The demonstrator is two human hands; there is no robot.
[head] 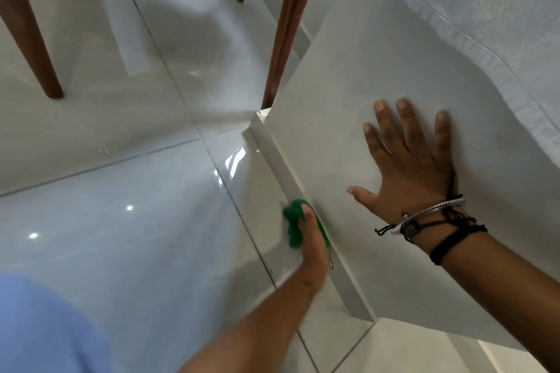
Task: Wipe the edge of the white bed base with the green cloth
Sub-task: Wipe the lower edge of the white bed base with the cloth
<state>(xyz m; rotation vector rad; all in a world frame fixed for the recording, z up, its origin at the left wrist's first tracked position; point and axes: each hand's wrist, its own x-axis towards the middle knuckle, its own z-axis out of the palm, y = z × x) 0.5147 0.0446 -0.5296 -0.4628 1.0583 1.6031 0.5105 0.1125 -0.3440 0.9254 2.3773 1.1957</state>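
Note:
The white bed base (333,100) fills the right half of the head view, its narrow side edge running from upper left to lower right. My left hand (313,247) is shut on a bunched green cloth (293,222) and presses it against that side edge, low near the floor. My right hand (407,160) lies flat on the top face of the base with fingers spread and holds nothing. Bracelets and black cords circle the right wrist.
White bedding (485,9) hangs over the base at the upper right. Dark wooden furniture legs (288,24) stand right behind the base's corner, with others (27,27) at the far left. Glossy pale floor tiles (121,191) cover the left side.

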